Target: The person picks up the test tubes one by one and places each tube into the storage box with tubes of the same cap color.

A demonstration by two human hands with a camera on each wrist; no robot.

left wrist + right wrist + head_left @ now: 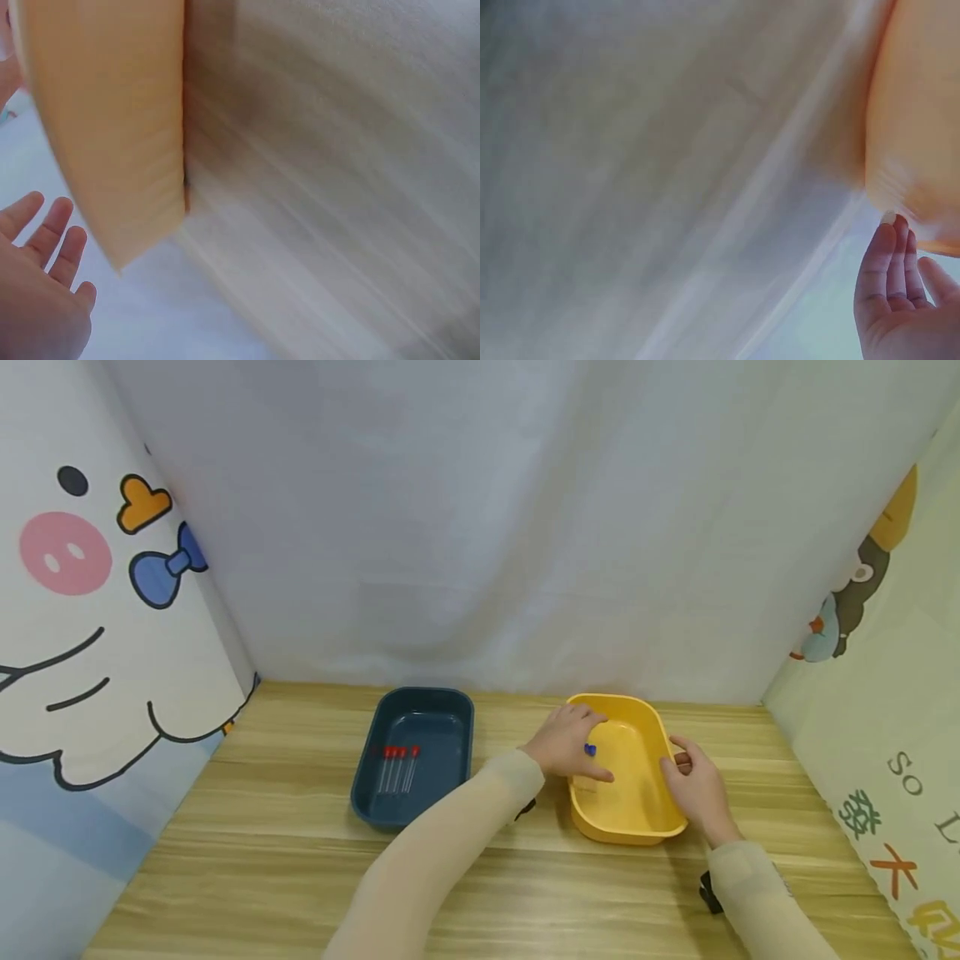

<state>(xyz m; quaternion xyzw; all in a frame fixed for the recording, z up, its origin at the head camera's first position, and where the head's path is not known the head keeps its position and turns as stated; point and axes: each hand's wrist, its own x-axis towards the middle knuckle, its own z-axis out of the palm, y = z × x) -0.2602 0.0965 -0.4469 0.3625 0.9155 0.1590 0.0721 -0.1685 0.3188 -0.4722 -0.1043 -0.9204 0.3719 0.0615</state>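
Note:
A yellow tray (626, 835) stands on the table at the right, with small blue caps (590, 749) inside near its left wall. My left hand (566, 743) reaches over that left wall, fingers and thumb spread apart around the caps. It partly hides what the caps belong to. In the left wrist view, the fingers (56, 232) of this hand are extended beside the tray's wall. My right hand (697, 781) holds the tray's right rim, thumb over the edge and fingers outside. The right wrist view shows the fingertips (892, 221) against the tray's outer wall.
A dark blue tray (382, 818) stands left of the yellow one. Several clear, thin tubes with red caps (401, 752) lie in a row inside it. A pale curtain (450, 527) hangs behind the wooden table (247, 827), with printed cloths at both sides.

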